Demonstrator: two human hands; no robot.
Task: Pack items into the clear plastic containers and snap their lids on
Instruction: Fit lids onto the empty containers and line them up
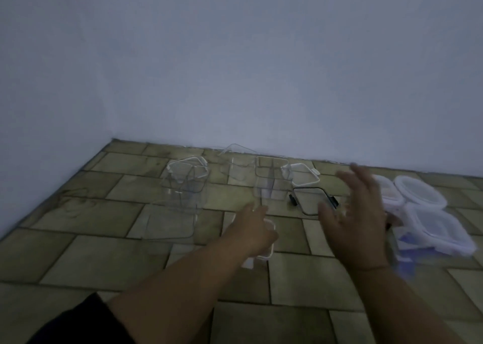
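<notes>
On the tiled floor (104,260), clear containers (271,184) stand near the wall (235,56). The left hand (254,230) rests on a white-rimmed lid (265,255); the right hand (352,213) hovers, fingers spread, beside stacked lids (431,221), blurred.

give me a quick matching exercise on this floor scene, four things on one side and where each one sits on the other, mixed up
Things:
1. black-rimmed lid
2. pile of white-rimmed lids
3. left hand
4. tall clear container

Places:
A. far right of the tiled floor
B. over a small white-rimmed container near the camera
C. flat on the tiles, between the two hands
D. upright near the wall, behind the left hand

Pairs: 1-C, 2-A, 3-B, 4-D
</notes>
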